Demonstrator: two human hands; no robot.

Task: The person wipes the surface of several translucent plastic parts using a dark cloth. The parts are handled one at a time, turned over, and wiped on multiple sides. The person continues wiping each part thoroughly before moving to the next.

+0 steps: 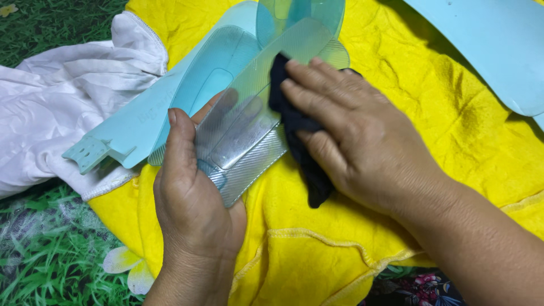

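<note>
2 hands of mine work mid-frame over a yellow towel (453, 141) that fills most of the picture, laid on a grass-print mat (39, 255) with a white flower at the lower left. White cloth (62, 107) lies crumpled at the upper left; a pale blue panel (498, 51) crosses the upper right corner. Clear blue fan blades (238, 90) lie stacked at the top centre. My left hand (192, 209) grips 1 blade's lower edge, thumb on top and fingers curled beneath. My right hand (357, 136) lies flat, fingers (317, 85) straight and close together, pressing a dark rag (300, 153) against the blade's right edge. Pressing too hard could, I think, flex or crack the thin plastic; a loose left grip could let it slide on the soft towel.
</note>
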